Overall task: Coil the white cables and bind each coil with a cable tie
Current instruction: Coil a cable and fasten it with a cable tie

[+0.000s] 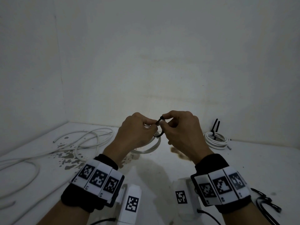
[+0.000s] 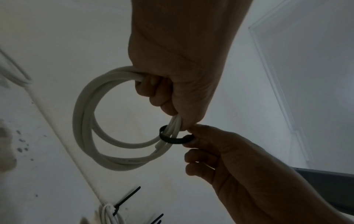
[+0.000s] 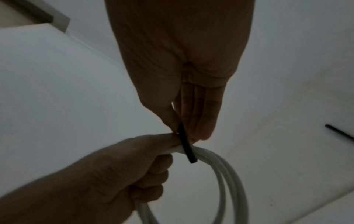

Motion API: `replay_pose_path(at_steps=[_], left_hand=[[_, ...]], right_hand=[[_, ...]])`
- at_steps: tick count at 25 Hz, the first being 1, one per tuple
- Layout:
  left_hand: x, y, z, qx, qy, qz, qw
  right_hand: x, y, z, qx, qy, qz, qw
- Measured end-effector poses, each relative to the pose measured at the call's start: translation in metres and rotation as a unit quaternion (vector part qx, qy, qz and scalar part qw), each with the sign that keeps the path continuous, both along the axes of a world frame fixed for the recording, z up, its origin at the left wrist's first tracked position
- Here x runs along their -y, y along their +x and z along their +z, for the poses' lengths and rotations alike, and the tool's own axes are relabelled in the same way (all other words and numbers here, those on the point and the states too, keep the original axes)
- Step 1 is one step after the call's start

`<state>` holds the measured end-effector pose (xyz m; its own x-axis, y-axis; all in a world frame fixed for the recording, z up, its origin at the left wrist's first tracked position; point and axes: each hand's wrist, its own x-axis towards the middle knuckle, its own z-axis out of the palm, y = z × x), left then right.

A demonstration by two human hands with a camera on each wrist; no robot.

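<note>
My left hand (image 1: 138, 129) grips a coil of white cable (image 2: 86, 121), fingers curled round its strands; the coil hangs below the fist, above the table. A black cable tie (image 2: 172, 139) loops round the strands right beside the left thumb. My right hand (image 1: 180, 127) pinches that tie (image 3: 186, 145) between thumb and fingertips, and the two hands touch at the tie (image 1: 159, 122). In the right wrist view the coil (image 3: 229, 174) curves down below the tie.
A bound white coil (image 1: 215, 139) with black tie tails sticking up lies at the back right. Loose white cable (image 1: 87, 140) sprawls over the stained left side of the table (image 1: 162, 168). Spare black ties (image 1: 266, 203) lie at the near right. Walls close the back and left.
</note>
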<state>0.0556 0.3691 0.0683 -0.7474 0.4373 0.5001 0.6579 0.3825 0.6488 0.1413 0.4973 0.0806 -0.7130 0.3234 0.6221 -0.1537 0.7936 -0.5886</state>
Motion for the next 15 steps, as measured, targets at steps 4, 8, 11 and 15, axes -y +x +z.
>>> replay_pose_path(at_steps=[4,8,11,15], left_hand=[[0.003,0.003,0.004,-0.017,-0.014,-0.007,1.0],[0.009,0.005,0.012,-0.022,0.005,-0.028,0.999],[0.01,0.011,0.017,-0.029,0.015,-0.08,0.996],[0.012,0.012,0.02,-0.03,0.026,-0.118,0.992]], right_hand=[[0.004,0.002,0.004,0.017,-0.049,0.011,0.999],[-0.002,0.011,0.009,0.045,-0.179,0.082,0.979],[-0.004,0.016,0.013,0.047,-0.293,0.157,0.942],[-0.004,0.018,0.015,0.065,-0.335,0.194,0.92]])
